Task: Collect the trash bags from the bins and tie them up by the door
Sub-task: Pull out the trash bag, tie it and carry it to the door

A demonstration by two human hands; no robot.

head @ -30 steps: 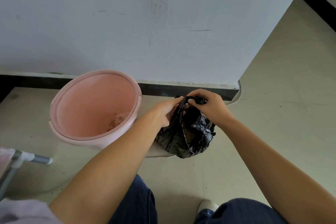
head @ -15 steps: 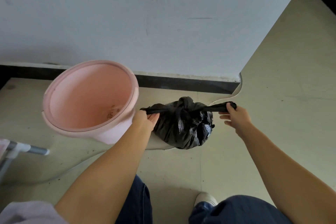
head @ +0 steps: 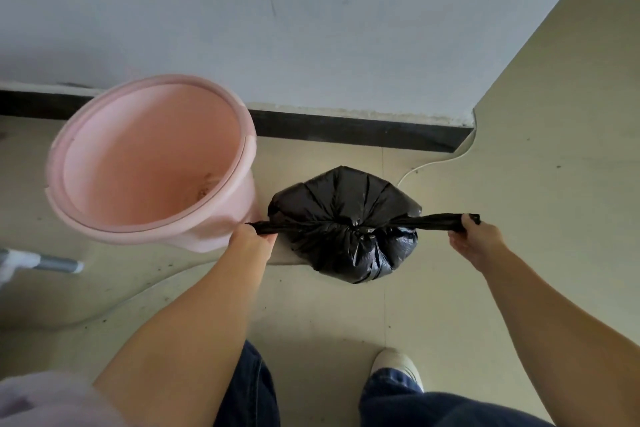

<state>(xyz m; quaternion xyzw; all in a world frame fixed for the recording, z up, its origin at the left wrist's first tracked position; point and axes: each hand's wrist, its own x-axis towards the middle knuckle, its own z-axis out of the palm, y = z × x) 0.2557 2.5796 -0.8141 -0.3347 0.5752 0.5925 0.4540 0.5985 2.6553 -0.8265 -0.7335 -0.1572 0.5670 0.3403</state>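
A small black trash bag (head: 346, 204) sits on the pale floor, bulging, with a knot at its top centre. Two twisted ends stretch out sideways from the knot, pulled taut. My left hand (head: 254, 244) grips the left end, close beside the bin. My right hand (head: 472, 239) grips the right end, well out to the right of the bag. The pink plastic bin (head: 138, 218) stands just left of the bag, without a liner, with a few crumbs on its bottom.
A grey wall with a black skirting board (head: 346, 130) runs behind the bin and bag and ends in a corner at the right. A thin white cable (head: 436, 163) lies by that corner. A grey tube (head: 55, 263) pokes in at the left. My white shoe (head: 396, 366) is below.
Both hands were bunched together at the bag's mouth, then moved apart sideways. The two ends are now drawn out farther and the knot sits tight on the bag.
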